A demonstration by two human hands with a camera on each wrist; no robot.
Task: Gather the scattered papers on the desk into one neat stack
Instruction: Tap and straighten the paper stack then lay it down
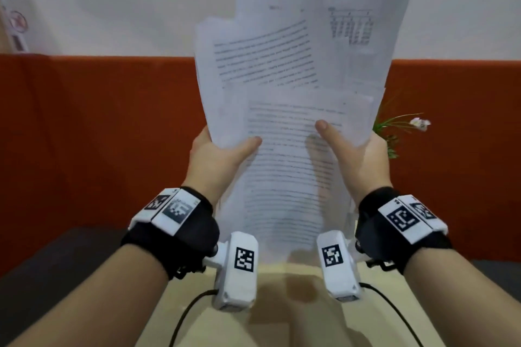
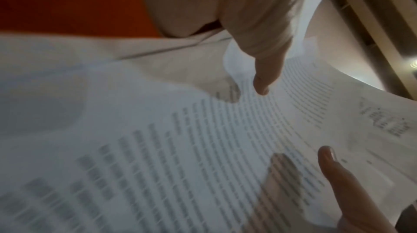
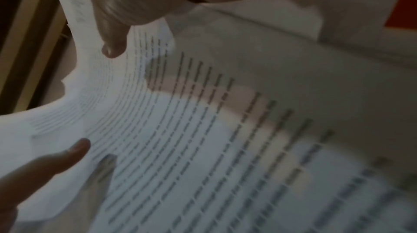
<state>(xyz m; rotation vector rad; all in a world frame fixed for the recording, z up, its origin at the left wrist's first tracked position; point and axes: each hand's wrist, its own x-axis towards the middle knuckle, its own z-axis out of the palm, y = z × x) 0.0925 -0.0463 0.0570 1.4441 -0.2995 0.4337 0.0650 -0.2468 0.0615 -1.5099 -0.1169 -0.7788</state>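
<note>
A sheaf of printed papers (image 1: 284, 70) stands upright in the air above the light wooden desk (image 1: 284, 307). The sheets are fanned and uneven, their top edges at different heights. My left hand (image 1: 222, 155) grips the sheaf's left edge, thumb on the front page. At the right edge my right hand (image 1: 355, 152) grips it the same way. The fingers behind are hidden and show only as shadows through the paper. Each wrist view is filled by blurred text lines of the papers (image 2: 203, 147) (image 3: 225, 147), with a thumb pressed on the page.
An orange partition (image 1: 84, 127) runs behind the desk under a white wall. A small green plant with a pale flower (image 1: 408, 124) stands right of the sheaf. Dark grey surfaces (image 1: 56, 256) flank the wooden strip. Two black cables (image 1: 186, 315) trail from the wrist cameras.
</note>
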